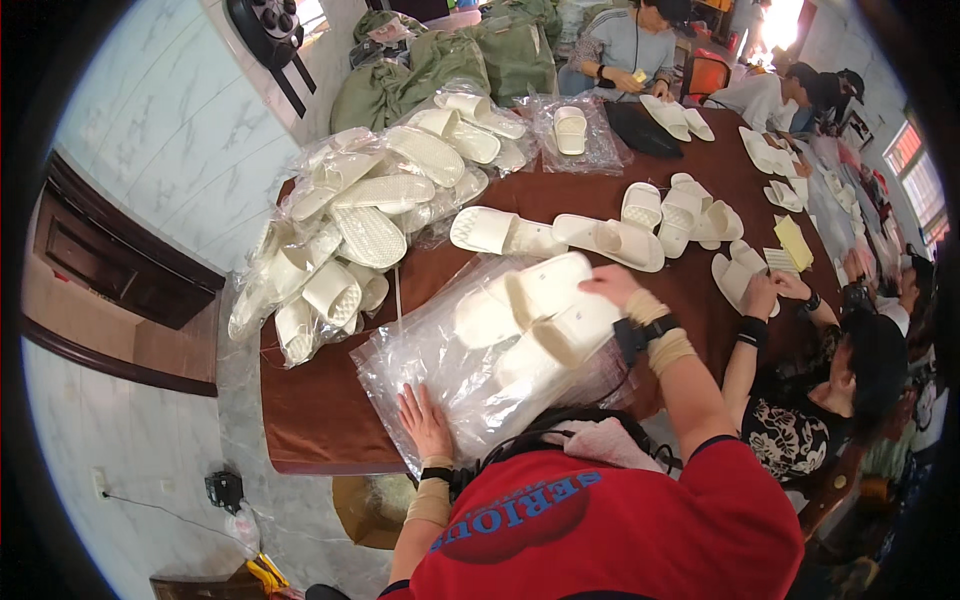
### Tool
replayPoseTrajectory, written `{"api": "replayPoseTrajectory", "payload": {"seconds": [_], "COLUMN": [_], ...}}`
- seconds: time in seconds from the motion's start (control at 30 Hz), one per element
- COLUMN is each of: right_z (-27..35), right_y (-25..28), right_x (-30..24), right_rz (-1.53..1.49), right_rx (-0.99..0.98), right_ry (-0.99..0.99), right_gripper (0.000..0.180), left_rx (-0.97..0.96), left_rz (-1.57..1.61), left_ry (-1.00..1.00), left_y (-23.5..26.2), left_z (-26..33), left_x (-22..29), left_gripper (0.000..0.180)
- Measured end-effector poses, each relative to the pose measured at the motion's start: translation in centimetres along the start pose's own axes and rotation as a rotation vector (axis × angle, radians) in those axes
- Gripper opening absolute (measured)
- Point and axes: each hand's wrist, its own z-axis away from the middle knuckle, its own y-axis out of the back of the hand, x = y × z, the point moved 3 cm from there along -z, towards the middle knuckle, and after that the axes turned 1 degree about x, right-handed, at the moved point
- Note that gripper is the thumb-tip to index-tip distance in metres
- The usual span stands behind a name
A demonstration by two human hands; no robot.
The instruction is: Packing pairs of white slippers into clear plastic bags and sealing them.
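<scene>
A pair of cream slippers [556, 287] lies side by side in front of me, their left ends inside a clear plastic bag [400, 357]. My right hand [610, 285] grips the slippers at their right end, by the far one; its fingertips are partly hidden. Flat on the bag's near left corner rests my left hand [425, 422], fingers apart. Just beyond the bag, loose cream slippers [485, 230] lie in a row across the brown tabletop [320, 410].
Bagged slippers [370, 235] are heaped at the table's left. Another bagged slipper [570, 130] lies at the far side. A co-worker's hands [765, 292] handle a slipper at right, near yellow paper [793, 243]. An open carton [365, 512] stands below the near edge.
</scene>
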Motion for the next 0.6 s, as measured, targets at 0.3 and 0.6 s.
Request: {"api": "replayPoseTrajectory", "payload": {"seconds": [0.3,0.6], "right_z": [0.6,7.7], "right_y": [14.8,9.9], "right_x": [4.6,-24.1], "right_rz": [0.113,-0.442], "right_rx": [0.373,0.041], "right_ry": [-0.209,0.506], "right_gripper": [0.045,0.033], "left_rx": [-0.018,-0.043], "left_rz": [0.034,0.336], "left_ry": [-0.01,-0.045], "left_y": [0.3,6.1], "left_z": [-0.5,-0.5], "left_x": [0.5,-0.8], "left_gripper": [0.057,0.039]}}
